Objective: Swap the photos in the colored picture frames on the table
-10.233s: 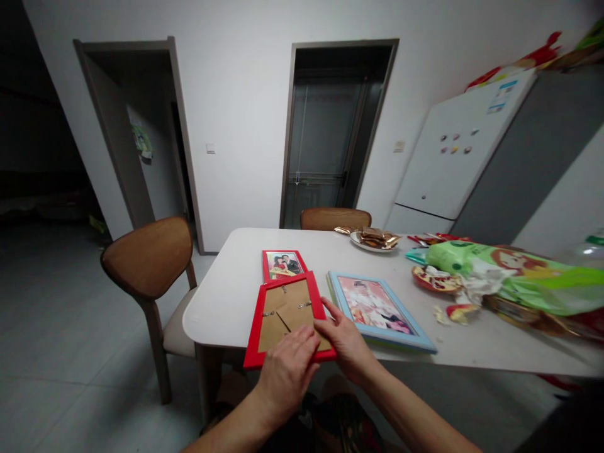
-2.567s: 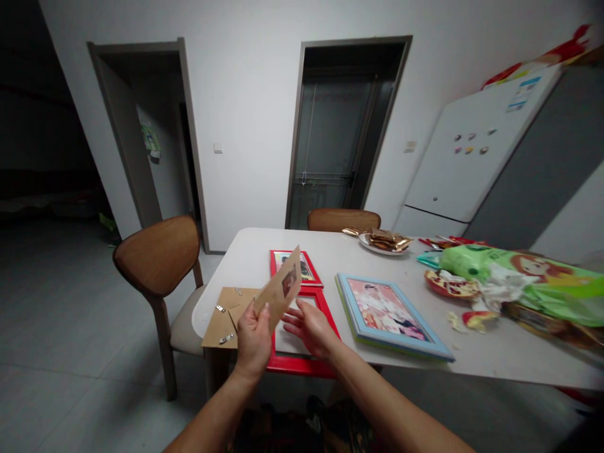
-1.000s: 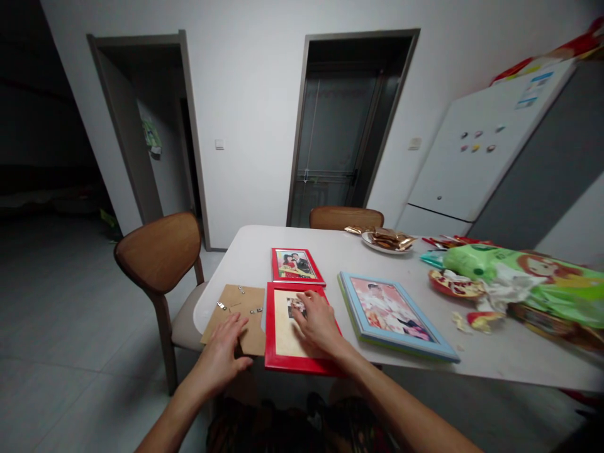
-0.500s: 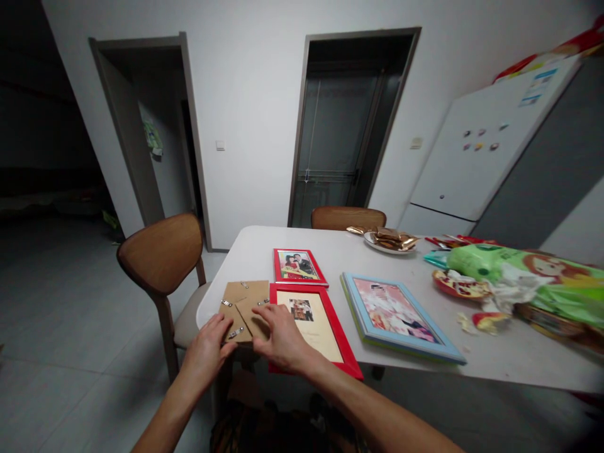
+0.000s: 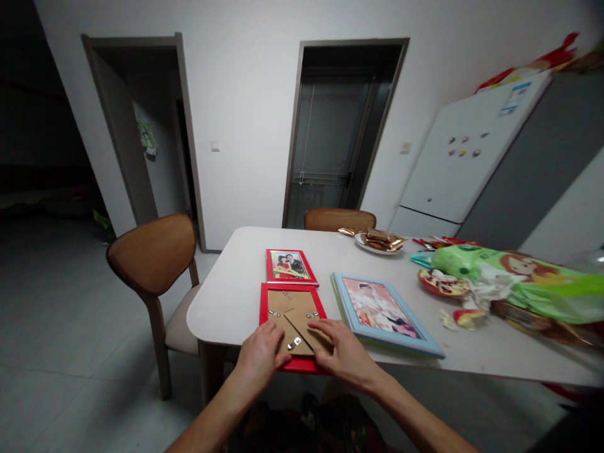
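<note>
A brown picture-frame backing board (image 5: 302,324), with several metal clips and a slanted slit, lies over the larger red picture frame (image 5: 265,308). My left hand (image 5: 259,353) grips the board's near left edge, fingers on top. At the near right side my right hand (image 5: 346,352) has hold of it, thumb at the front edge. The red border shows around the board, and the picture under it is hidden. Whether the board is fully seated cannot be seen. Just behind lies a smaller red frame (image 5: 291,265) with a photo of two people.
To the right, light-blue picture frames (image 5: 427,345) lie stacked on the white table (image 5: 221,283). Further over are a plate of gold packets (image 5: 380,240), opened fruit (image 5: 443,283), peel pieces (image 5: 468,318) and a green bag (image 5: 528,267). A wooden chair (image 5: 155,255) stands at the left.
Both hands have carried the backing board rightward, from the table beside the larger red frame to over it, covering its picture. The view has shifted slightly right.
</note>
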Motion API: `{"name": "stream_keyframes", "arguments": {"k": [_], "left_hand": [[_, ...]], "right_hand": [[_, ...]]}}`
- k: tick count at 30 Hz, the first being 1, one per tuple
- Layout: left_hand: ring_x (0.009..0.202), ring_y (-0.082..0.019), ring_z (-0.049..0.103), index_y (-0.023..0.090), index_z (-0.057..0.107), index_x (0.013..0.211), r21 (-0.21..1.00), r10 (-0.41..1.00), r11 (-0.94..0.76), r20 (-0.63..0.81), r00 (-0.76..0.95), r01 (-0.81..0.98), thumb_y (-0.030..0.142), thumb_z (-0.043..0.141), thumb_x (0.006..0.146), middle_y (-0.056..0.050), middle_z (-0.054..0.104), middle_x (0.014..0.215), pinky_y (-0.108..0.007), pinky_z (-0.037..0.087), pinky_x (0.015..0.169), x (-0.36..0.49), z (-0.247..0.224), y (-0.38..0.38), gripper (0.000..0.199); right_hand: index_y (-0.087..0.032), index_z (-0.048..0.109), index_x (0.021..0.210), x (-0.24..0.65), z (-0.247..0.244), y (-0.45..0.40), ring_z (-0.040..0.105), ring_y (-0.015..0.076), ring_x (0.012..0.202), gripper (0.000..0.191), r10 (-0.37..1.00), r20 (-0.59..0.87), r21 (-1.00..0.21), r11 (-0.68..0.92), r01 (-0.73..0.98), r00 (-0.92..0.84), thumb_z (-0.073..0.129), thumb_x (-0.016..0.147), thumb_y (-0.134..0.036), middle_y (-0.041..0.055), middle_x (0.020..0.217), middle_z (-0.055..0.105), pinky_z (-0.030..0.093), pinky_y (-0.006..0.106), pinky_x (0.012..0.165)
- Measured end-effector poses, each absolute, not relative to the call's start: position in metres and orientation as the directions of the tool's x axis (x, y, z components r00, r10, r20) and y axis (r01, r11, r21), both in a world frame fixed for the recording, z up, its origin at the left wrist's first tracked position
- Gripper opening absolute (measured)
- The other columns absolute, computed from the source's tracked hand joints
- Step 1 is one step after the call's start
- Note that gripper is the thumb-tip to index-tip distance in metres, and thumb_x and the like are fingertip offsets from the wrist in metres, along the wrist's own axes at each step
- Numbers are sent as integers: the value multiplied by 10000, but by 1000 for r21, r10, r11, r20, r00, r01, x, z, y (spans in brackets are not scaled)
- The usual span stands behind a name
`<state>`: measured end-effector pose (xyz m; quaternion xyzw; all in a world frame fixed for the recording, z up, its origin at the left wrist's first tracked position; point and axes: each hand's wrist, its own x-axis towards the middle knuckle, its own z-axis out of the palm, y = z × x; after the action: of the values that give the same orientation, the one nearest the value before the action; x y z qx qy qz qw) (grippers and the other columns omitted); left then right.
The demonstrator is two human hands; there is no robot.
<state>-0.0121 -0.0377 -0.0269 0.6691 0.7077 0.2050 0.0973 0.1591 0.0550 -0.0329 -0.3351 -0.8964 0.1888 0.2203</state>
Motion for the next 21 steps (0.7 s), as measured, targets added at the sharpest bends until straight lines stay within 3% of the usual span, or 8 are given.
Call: {"name": "stream_keyframes", "arguments": {"k": [6, 11, 17, 21], "left_hand": [[991, -193, 484, 189, 545, 809, 330, 989, -7, 140, -42, 944, 258, 506, 761, -45, 570, 957, -322, 362, 850, -19, -27, -38, 93], [1038, -204, 462, 189, 556, 822, 315, 987, -30, 160, -22, 949, 280, 456, 792, -51, 576, 966, -337, 356, 859, -20, -30, -40, 138], [1144, -264, 383, 179, 509, 1016, 372, 991, -26, 128, -24, 928, 435, 634, 626, -118, 470, 1201, -410, 282, 949, -23, -33, -44, 483], [1105, -263, 422, 188, 521, 948, 371, 993, 2, 112, -47, 929, 438, 669, 576, -94, 524, 1123, -400, 311, 926, -22, -31, -43, 471]], "right_hand": [[-200, 574, 1027, 148, -40, 56, 457, 212, 932, 424, 678, 260, -345, 730, 589, -688, 507, 609, -229, 66, 1033, 566, 329, 346, 828], [-209, 590, 982, 147, -41, 62, 437, 195, 931, 321, 653, 241, -283, 755, 591, -718, 474, 687, -264, 57, 1019, 550, 317, 314, 813], [-200, 524, 1073, 138, -43, 83, 418, 210, 956, 338, 743, 255, -184, 665, 723, -619, 376, 780, -283, 95, 1104, 463, 308, 318, 796], [-158, 591, 908, 132, -46, 91, 435, 198, 894, 319, 757, 222, -176, 651, 739, -614, 334, 810, -318, 106, 995, 486, 312, 304, 792]]}}
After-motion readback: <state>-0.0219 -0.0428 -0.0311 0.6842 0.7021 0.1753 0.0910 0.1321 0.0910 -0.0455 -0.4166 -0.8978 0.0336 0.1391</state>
